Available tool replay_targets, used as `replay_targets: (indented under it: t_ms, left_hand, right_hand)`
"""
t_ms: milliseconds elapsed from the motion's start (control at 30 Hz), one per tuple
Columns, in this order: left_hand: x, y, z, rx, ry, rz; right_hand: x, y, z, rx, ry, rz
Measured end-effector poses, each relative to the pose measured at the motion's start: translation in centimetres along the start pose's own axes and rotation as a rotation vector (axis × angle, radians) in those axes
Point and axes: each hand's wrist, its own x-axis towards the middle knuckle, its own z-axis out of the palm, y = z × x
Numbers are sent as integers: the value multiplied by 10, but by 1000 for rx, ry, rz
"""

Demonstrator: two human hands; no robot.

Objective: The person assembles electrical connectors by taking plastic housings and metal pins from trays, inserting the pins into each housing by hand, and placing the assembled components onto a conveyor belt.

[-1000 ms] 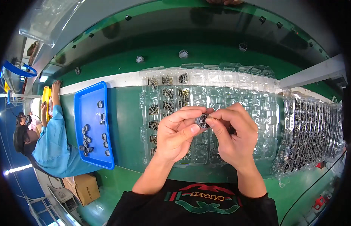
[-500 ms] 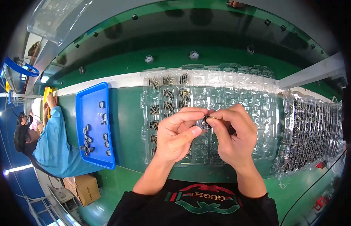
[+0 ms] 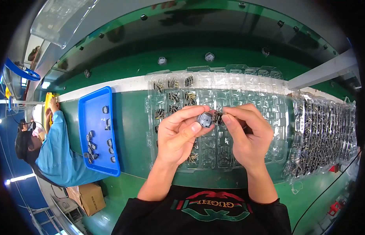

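Between the thumb and fingers of my left hand is a round grey plastic housing, its slotted face turned up. My right hand pinches a small dark part with metal pins right beside it; whether the two touch I cannot tell. Both hands are held above a clear plastic blister tray. Dark parts with brassy pins sit in several left-hand pockets of that tray, and my hands hide some of its middle.
At left a blue tray carries several grey and black housings. Filled blister trays are stacked at right. Beyond, a green conveyor belt bears scattered housings. A person in blue works at far left. A white post slants in at right.
My hands have drawn slightly apart. The housing and the pinned part, earlier together, now show side by side, and the housing's slotted face has turned up. Housings on the belt have shifted slightly right.
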Motion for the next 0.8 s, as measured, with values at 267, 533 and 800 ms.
replay_targets:
  t_ms: [267, 533, 800]
  left_hand:
    - [0, 1, 16, 0, 4, 14]
    - [1, 3, 20, 83, -10, 77]
    - [1, -2, 17, 121, -57, 64]
  right_hand:
    - [5, 2, -11, -72, -110, -343]
    - [-2, -4, -17, -45, -98, -217]
    - [12, -28, -16, -371, -101, -369]
